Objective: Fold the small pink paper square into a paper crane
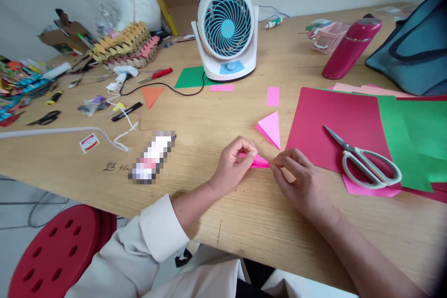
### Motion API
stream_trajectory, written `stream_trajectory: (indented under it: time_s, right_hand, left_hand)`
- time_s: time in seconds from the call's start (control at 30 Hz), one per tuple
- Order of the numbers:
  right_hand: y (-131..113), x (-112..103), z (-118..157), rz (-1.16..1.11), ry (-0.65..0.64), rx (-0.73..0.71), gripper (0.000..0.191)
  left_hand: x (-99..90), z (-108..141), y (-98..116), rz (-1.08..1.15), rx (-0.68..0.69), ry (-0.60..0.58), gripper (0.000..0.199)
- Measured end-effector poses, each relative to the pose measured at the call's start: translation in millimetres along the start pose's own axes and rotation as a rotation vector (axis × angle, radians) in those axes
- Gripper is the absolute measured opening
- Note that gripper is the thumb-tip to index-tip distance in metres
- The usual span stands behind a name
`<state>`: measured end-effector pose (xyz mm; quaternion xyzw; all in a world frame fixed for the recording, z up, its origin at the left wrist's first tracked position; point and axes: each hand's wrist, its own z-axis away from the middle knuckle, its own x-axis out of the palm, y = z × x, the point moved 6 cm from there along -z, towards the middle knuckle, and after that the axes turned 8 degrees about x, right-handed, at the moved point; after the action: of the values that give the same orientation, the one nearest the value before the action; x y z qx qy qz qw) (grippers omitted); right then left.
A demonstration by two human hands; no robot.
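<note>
At the near middle of the worktop (199, 149), I have the small folded pink paper (260, 164) between my two hands, just nearer than a loose pink triangle (271, 125) that stands partly open on its fold. My left hand (232, 160) pinches the paper's left part, thumb against finger; my right hand (303, 186) has its grip pressed together on the narrow right tip. From my end, I cannot tell whether the paper touches the wood or sits slightly above it.

I judge the step in hand to be shaping or sharpening a fold — several layers show as thin lines running toward the tip. The next move, as I read it, calls for the right fingertips to hold that point firmly while the left thumb evens the layers and presses along the crease. Too hard a pull could skew the tip or let a layer slip.

The scissors (347, 147) lie to the right, partly on the red sheet (314, 121), out of both hands — this step looks like finger work alone.
</note>
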<state>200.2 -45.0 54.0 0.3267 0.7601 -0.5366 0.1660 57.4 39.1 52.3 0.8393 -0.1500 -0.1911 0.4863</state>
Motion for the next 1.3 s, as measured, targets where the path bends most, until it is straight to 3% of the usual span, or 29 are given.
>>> stream_trajectory:
  time_s: [0.27,0.47,1.03,1.3]
  right_hand:
    - [8,-5,-2,-0.034,-0.006,0.099,0.018]
    - [13,-9,-2,-0.104,0.036,0.176,0.006]
    - [7,-5,-2,-0.123,0.024,0.12,0.006]
    - [6,-1,-1,-0.144,-0.038,0.119,0.007]
  left_hand:
    - [-3.8,-1,-13,0.072,-0.1,0.051,0.013]
    - [-8.1,-2,-25,0.119,-0.137,0.08,0.017]
    - [3.5,0,-10,0.091,-0.088,-0.05,0.017]
    - [9.8,1,6,-0.048,0.091,-0.16,0.014]
